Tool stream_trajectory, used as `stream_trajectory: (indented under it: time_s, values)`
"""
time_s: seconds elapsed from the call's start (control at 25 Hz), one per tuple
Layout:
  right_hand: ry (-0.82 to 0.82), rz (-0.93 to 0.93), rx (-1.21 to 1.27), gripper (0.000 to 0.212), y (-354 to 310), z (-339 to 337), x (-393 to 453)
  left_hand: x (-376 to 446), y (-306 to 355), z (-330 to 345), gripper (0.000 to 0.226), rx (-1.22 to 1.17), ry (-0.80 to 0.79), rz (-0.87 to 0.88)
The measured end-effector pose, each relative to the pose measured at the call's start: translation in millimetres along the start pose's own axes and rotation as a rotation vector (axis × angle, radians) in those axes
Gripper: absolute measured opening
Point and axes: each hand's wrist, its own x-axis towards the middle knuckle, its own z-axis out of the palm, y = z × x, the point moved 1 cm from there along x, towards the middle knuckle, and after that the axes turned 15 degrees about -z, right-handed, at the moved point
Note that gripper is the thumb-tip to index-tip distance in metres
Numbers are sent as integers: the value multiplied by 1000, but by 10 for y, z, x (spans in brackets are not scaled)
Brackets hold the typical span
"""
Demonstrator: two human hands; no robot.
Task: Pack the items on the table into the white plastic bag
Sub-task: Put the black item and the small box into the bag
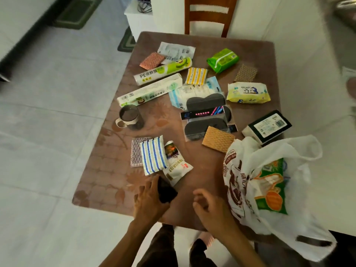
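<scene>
The white plastic bag [273,191] with brown print lies open at the table's near right corner, with a green and orange packet [272,187] inside. My left hand [149,199] grips a small black object [166,191] at the near edge. My right hand [210,209] hovers beside the bag with loosely curled fingers and holds nothing. Just beyond my left hand lie a white pouch [176,166], a blue-striped cloth [153,156] and a grey sponge [135,153]. Farther off are sleep masks [207,116], an orange sponge [217,138] and a black-and-white box [268,126].
The brown table [107,160] also bears a mug [130,117], two cling-film boxes [154,81], green wipes [222,59], a yellow wipes pack [247,92] and more sponges. A wooden chair [209,16] stands at the far side. White tiled floor lies to the left.
</scene>
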Motion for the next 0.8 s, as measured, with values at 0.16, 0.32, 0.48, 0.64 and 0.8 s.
stream_trajectory:
  time_s: [0.16,0.32,0.48,0.64,0.8]
  values:
    - [182,81,328,90,-180,-82,-71,-216,368,-120,93,-197,-233,339]
    - [573,138,483,71,-199,-620,-453,-735,1197,-358,74,-206,-331,846]
    - [938,265,543,49,232,-1166,-985,-942,1776,-273,36,-104,-427,948]
    - [1075,425,645,37,915,-1648,-1045,-977,2056,375,67,591,-366,1094]
    - [666,488,507,54,1319,-1746,-783,-1123,2026,933,43,904,-312,1067]
